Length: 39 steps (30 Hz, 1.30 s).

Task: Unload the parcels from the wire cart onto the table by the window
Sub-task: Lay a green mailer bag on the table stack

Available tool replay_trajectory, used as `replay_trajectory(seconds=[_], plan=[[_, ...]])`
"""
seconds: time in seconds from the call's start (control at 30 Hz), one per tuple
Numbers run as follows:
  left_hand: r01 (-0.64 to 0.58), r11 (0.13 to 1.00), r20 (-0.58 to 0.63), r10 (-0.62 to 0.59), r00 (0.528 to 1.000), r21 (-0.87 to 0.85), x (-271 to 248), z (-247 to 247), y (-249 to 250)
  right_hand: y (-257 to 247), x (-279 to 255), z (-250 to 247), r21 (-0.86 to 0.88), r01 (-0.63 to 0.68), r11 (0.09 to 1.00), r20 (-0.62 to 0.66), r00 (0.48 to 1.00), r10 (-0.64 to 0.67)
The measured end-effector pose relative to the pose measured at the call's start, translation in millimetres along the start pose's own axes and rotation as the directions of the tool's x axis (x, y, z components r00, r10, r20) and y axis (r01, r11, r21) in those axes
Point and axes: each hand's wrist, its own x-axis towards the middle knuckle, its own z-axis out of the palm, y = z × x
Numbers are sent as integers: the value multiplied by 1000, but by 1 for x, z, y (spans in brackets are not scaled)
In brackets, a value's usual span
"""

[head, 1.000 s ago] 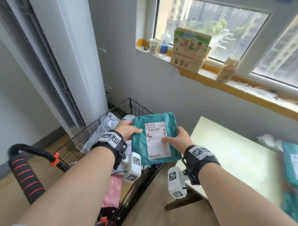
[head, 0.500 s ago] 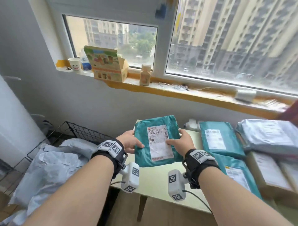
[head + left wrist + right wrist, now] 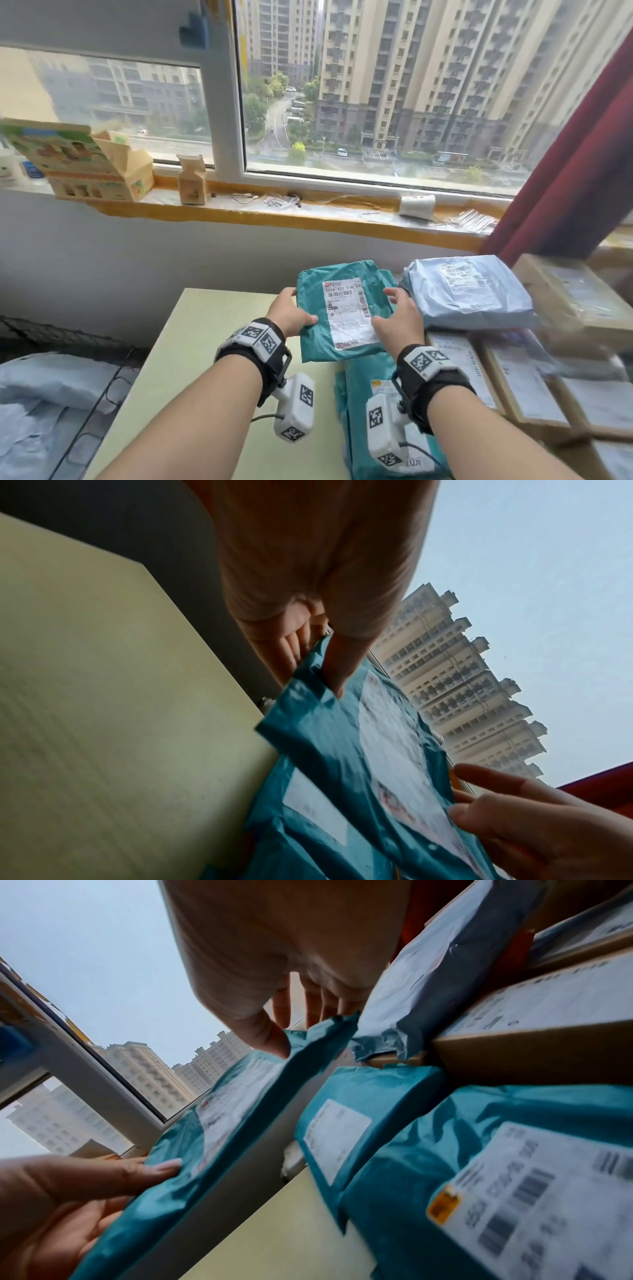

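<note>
Two hands carry one teal plastic mailer with a white shipping label (image 3: 342, 310) above the pale green table (image 3: 205, 342) by the window. The left hand (image 3: 291, 317) pinches its left edge, thumb on top; the right hand (image 3: 399, 322) pinches the right edge likewise. A second ago the parcel hung over the black wire cart (image 3: 68, 346); now it has crossed to the table and hovers over the teal mailers (image 3: 363, 383) already there, beside a grey-blue poly bag (image 3: 469, 294) and brown cardboard boxes (image 3: 520, 383). Delivery looks near; grey bags (image 3: 41, 394) remain in the cart. Only the right wrist view shows air beneath the parcel (image 3: 219, 1123), so it is not yet set down.
</note>
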Motion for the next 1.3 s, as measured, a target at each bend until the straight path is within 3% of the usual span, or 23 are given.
replay_trajectory(seconds=[0.23, 0.57, 0.7, 0.83, 1.03, 1.3], plan=[[-43, 996, -50, 47, 998, 75, 51, 63, 9, 43, 52, -6, -115, -12, 993, 9, 1000, 13], [-11, 990, -53, 19, 998, 139, 92, 96, 3, 62, 79, 9, -190, -18, 982, 7, 1000, 19], [9, 986, -45, -1, 999, 169, 99, 103, -5, 64, 79, 11, -221, 44, 974, 1, 999, -44], [6, 981, -24, -2, 1000, 194, 102, 104, -10, 66, 79, 12, -253, 127, 959, 89, 990, -108], [-1, 984, 118, -21, 993, 179, 95, 104, -4, 69, 76, 10, -270, 123, 955, 115, 989, -95], [61, 976, 96, -83, 992, 208, 82, 96, -3, 61, 70, 3, -246, 135, 960, 94, 989, -115]])
